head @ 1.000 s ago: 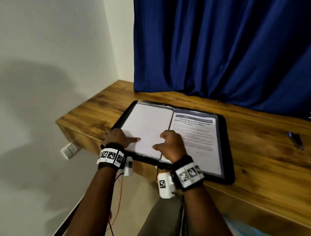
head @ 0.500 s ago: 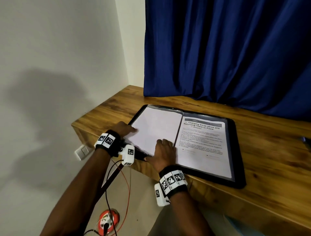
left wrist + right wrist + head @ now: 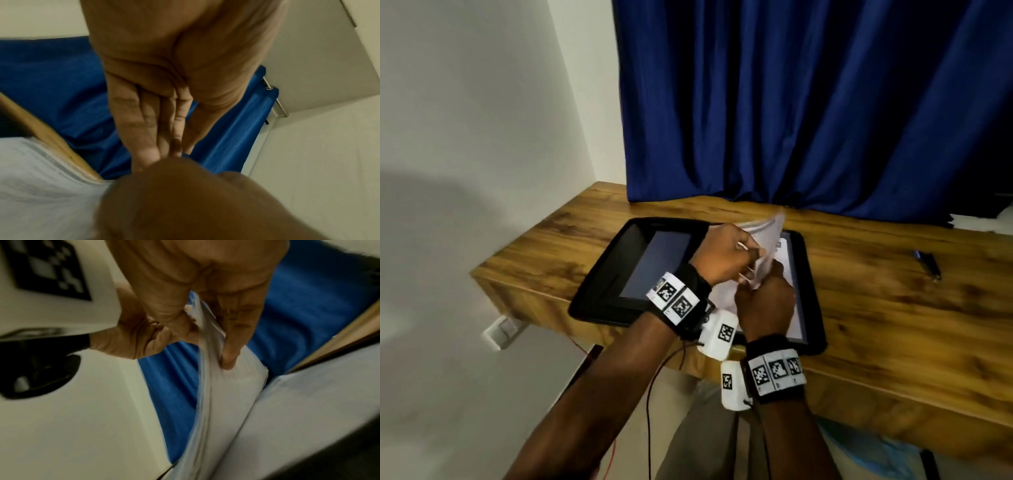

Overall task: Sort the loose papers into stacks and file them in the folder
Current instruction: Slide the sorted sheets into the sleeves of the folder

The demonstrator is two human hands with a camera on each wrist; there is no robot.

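Note:
A black folder [image 3: 599, 274] lies open on the wooden table [image 3: 893, 308]. Its left half shows a dark clear pocket [image 3: 661, 263]. Over the spine, a sheaf of white papers [image 3: 768, 233] stands lifted and curls to the right above the printed page [image 3: 787, 253]. My left hand [image 3: 726, 255] reaches across and pinches the sheaf's near edge; its fingertips are hidden behind the right hand. My right hand [image 3: 767, 301] grips the same sheaf. In the right wrist view the papers [image 3: 232, 386] sit between its thumb and fingers [image 3: 232, 340].
A dark pen [image 3: 928, 264] lies on the table to the right. A blue curtain [image 3: 808, 102] hangs behind the table, with a white wall [image 3: 482, 137] at the left. A wall socket [image 3: 501, 330] and red cables [image 3: 654, 394] hang below the table's near edge.
Both hands lay on the blank left page before. Now they have lifted the sheaf off the left half and swung it toward the right, baring the dark pocket.

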